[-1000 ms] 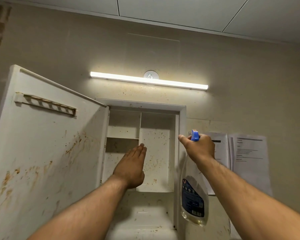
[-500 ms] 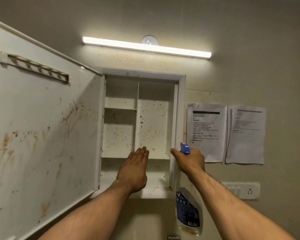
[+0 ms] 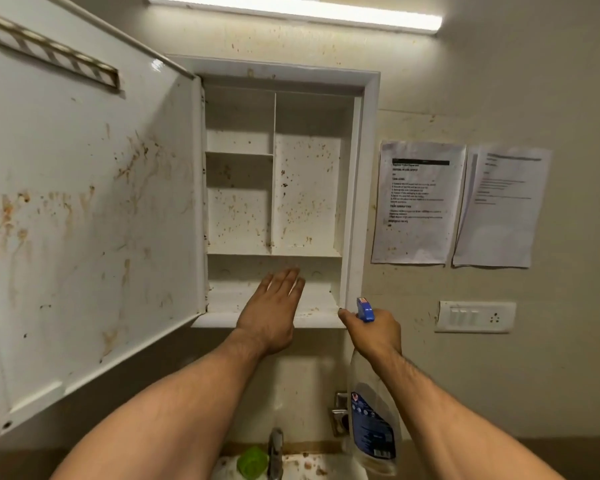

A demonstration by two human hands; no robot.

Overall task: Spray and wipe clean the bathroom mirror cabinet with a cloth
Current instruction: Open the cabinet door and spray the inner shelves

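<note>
The white mirror cabinet hangs on the wall with its door swung open to the left; brown stains spot the door's inner face and the shelves. My left hand is flat with straight fingers in front of the cabinet's bottom shelf, holding nothing. My right hand grips the blue trigger head of a clear spray bottle just below the cabinet's lower right corner, the bottle hanging down. No cloth is in view.
A lit tube light runs above the cabinet. Two printed sheets and a switch plate are on the wall to the right. Below are a tap, a green object and a stained basin.
The view has tilted down, bringing the tap and basin into sight. Both hands now lie lower against the cabinet, at its bottom shelf, with the same grip on the bottle.
</note>
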